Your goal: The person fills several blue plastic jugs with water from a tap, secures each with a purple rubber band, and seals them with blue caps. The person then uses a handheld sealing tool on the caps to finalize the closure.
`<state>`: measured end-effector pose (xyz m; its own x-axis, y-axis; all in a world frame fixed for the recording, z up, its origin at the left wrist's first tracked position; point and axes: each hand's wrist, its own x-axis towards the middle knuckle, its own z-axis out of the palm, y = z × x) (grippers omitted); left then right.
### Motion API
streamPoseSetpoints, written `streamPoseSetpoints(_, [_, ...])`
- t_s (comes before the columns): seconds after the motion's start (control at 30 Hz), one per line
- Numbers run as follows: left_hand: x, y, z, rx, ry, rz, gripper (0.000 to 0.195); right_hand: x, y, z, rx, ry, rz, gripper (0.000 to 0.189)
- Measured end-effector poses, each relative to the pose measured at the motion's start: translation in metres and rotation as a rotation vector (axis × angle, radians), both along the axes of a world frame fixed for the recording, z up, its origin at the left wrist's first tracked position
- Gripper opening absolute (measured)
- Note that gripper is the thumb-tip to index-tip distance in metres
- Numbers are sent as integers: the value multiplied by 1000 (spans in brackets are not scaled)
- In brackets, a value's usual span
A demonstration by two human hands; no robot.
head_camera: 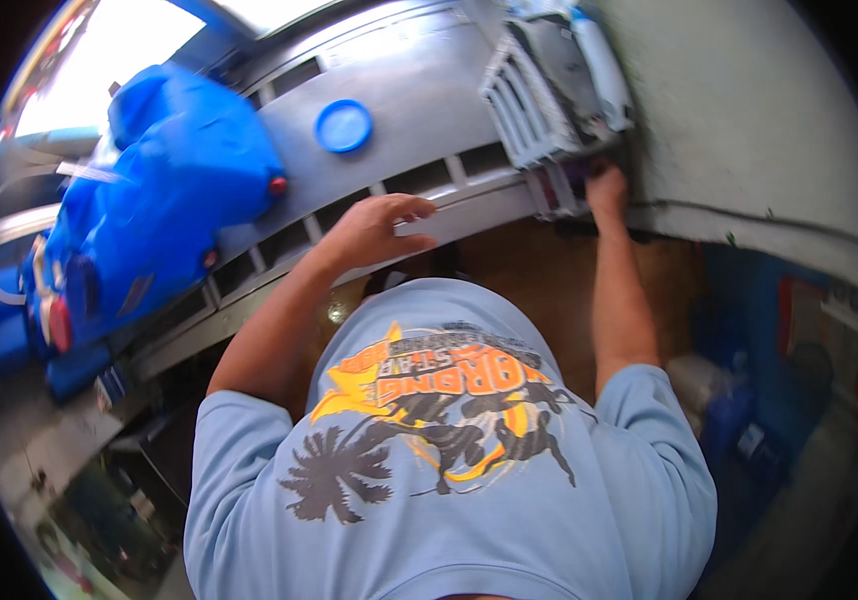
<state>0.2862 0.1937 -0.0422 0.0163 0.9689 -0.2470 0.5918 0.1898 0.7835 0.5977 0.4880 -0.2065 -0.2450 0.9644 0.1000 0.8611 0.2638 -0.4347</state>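
My left hand (384, 231) hovers over the near edge of a metal counter (414, 97), fingers apart and holding nothing. My right hand (607, 187) reaches to the counter's right end beside the wall, under the rim of a grey plastic crate (530, 105). Its fingers are partly hidden there, and a dark purple thing lies close by; I cannot tell whether the hand grips anything. A pale blue bottle (600, 67) rests on its side along the crate, next to the wall. Beyond my left hand, a round blue plastic lid (343, 126) lies on the counter.
A large blue plastic-covered object (174, 202) with red knobs takes up the counter's left part. A dark cable (744, 210) runs along the pale wall (736, 105) at right. Slots line the counter's front edge. Blue and red items stand low at the right.
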Motion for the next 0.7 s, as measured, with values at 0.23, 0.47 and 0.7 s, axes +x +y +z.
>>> streamPoseSetpoints(0.23, [17, 56, 7, 18, -38, -51, 43, 12, -12, 56, -308, 255, 10, 28])
streamPoseSetpoints(0.47, [55, 105, 17, 140, 29, -87, 48, 11, -39, 100, -595, 708, -74, 14])
streamPoseSetpoints(0.7, [89, 144, 22, 318, 49, -24, 43, -9, -79, 143, -765, 877, 211, 12])
